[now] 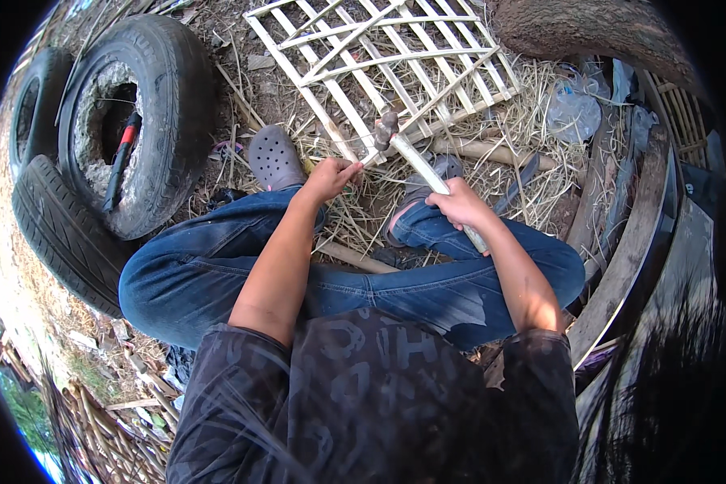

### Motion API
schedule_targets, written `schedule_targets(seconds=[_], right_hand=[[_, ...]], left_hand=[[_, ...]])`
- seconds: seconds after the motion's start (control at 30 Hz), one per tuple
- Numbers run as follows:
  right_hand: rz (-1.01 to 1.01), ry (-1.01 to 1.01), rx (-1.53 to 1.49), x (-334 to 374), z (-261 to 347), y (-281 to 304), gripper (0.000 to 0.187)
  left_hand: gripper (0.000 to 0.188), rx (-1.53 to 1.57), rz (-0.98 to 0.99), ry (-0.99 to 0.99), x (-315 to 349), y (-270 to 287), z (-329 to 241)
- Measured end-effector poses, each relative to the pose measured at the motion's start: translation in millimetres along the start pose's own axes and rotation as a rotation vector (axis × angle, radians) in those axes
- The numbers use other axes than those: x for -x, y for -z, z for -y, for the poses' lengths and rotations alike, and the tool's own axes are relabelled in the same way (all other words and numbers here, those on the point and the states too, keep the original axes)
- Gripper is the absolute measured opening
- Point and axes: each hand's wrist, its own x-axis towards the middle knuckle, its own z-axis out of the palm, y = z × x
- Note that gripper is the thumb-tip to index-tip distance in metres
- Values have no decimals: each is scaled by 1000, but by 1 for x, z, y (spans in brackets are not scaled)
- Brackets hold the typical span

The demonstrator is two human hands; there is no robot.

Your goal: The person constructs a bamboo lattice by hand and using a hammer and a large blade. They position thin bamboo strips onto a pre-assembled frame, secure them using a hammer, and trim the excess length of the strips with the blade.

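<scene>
My right hand (460,205) is wrapped round the pale wooden handle of a hammer (415,164). Its dark, rounded metal head is over the near edge of a lattice of pale split slats (355,81). At the lattice's near corner is my left hand (328,179), thumb and fingers pinched together against a slat end. Whatever small thing may be between those fingertips is too small to make out. The lattice lies on the ground in front of my feet, its slats crossed by diagonal and cross strips.
Old tyres stand at the left; the biggest tyre (173,121) bears a black and red tool (123,161). A thick trunk (597,32) crosses the far right. A clear plastic bag (573,113) lies on straw. Beside my right foot is a long blade (518,184). Planks (621,266) line the right.
</scene>
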Motion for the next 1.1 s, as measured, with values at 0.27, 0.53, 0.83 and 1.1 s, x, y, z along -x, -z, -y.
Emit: schedule_targets(seconds=[0.27, 0.53, 0.83, 1.1], right_hand=[[-11, -35, -15, 4, 8, -2, 23], [-1, 0, 40, 5, 5, -6, 23], [1, -14, -28, 2, 3, -12, 24], [11, -60, -67, 2, 6, -8, 24]], left_hand=[[39, -58, 52, 38, 1, 7, -14], [42, -90, 45, 33, -5, 5, -4], [44, -78, 31, 26, 2, 8, -14], [45, -35, 51, 42, -1, 9, -16]])
